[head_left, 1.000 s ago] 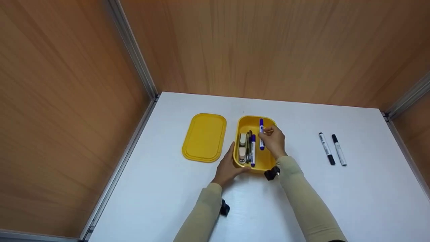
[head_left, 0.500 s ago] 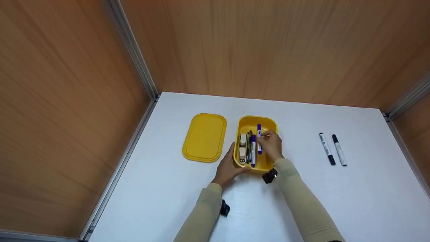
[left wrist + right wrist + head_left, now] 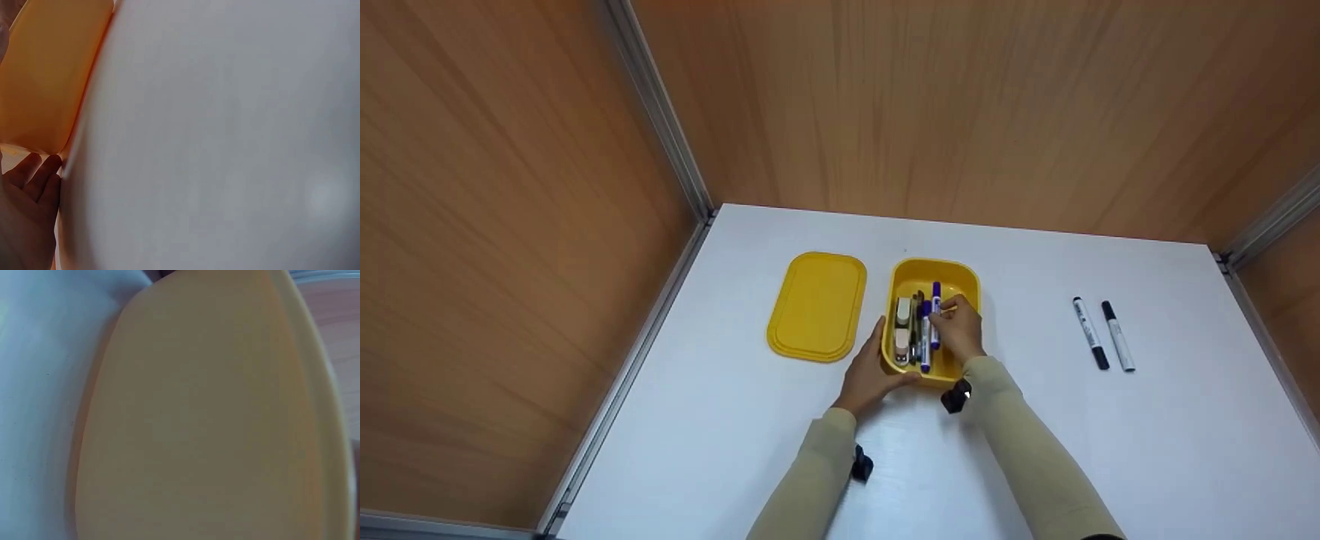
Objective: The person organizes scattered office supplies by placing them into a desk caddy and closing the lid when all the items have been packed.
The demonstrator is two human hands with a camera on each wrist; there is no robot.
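A yellow box (image 3: 969, 279) stands open on the white table (image 3: 1035, 435). Inside lie a beige stapler (image 3: 901, 330), a dark pen and a blue marker (image 3: 925, 346). My right hand (image 3: 958, 330) is inside the box and pinches a second blue-capped marker (image 3: 936, 298), held low beside the first. My left hand (image 3: 866, 375) grips the box's near left corner, thumb along its side. In the left wrist view the fingers (image 3: 34, 185) rest against the yellow box wall (image 3: 50, 73). The right wrist view is filled by the blurred yellow box wall (image 3: 197, 416).
The yellow lid (image 3: 817, 305) lies flat to the left of the box. Two black-capped markers (image 3: 1090, 332) (image 3: 1117, 334) lie side by side on the right of the table. Wooden walls close in the back and both sides.
My right hand has moved the marker left and down into the box, from near the right rim to beside the other blue marker. The left hand has stayed put.
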